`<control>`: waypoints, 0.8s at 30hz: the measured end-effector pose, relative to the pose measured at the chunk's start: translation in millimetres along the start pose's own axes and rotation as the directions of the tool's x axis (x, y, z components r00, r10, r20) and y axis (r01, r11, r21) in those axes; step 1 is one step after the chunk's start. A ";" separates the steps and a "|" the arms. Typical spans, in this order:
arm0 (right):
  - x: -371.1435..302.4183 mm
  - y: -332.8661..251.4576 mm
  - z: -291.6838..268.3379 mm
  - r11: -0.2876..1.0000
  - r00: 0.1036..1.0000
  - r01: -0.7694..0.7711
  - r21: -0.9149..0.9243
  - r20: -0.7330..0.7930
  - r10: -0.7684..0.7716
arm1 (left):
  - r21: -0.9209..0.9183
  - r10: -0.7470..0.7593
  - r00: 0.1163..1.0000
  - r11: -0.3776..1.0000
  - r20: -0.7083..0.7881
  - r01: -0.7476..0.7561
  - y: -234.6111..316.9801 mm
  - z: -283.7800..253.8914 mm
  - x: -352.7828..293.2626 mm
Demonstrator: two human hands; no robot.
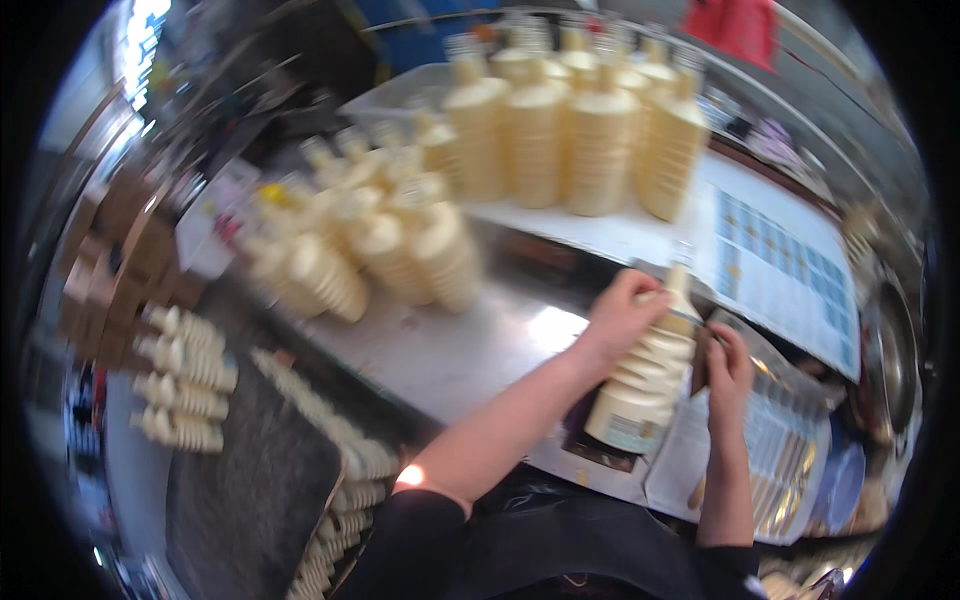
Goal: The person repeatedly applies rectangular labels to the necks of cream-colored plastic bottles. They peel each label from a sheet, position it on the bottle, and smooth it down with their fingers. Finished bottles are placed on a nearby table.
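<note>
A cream-coloured bottle (645, 385) with a clear neck, a ribbed body and a pale label near its base leans in front of me on the worktable. My left hand (628, 312) is closed at its left shoulder, with thumb and fingertips pinched together. On the bottle's other side, my right hand (728, 368) is closed too, its fingertips near the shoulder. A thin strip label (684, 315) seems to cross the shoulder between both hands; blur hides its ends.
Tall filled bottles (590, 140) crowd a raised white shelf behind, and more bottles (370, 240) stand on the left. Label sheets (780, 270) lie at the right, with gold-striped sheets (770, 440) nearer. Bottles also lie at the lower left, beside stacked cardboard boxes (115, 270).
</note>
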State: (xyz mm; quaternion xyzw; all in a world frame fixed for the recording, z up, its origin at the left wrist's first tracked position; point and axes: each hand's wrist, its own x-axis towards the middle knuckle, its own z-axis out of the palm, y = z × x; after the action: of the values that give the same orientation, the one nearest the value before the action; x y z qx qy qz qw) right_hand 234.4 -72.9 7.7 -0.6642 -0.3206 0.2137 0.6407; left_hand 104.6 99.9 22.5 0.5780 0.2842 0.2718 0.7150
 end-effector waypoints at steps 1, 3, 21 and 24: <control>-5.4 7.3 -9.8 1.000 1.000 -0.022 -0.012 -0.016 0.022 | 0.012 -0.028 0.998 1.000 0.048 0.028 20.2 1.6 -4.3; -15.1 9.6 -11.7 1.000 1.000 0.017 -0.003 0.016 -0.017 | 0.077 -0.034 0.990 0.997 0.135 0.023 61.0 2.6 -20.9; 62.3 -16.9 32.4 0.898 0.941 -0.221 0.380 0.325 0.093 | 0.696 0.671 0.236 0.717 -0.702 0.032 181.3 -226.5 -375.5; 78.8 0.1 34.0 0.896 0.942 -0.227 0.381 0.319 0.103 | 0.557 0.739 -0.077 0.568 -0.670 0.605 192.0 -292.2 -448.2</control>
State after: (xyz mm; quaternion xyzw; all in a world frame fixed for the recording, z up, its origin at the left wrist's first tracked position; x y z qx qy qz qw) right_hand 266.2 6.6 14.6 -0.5004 -0.3005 0.4257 0.6914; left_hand -427.0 10.1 202.5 0.4381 0.7511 0.4753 -0.1341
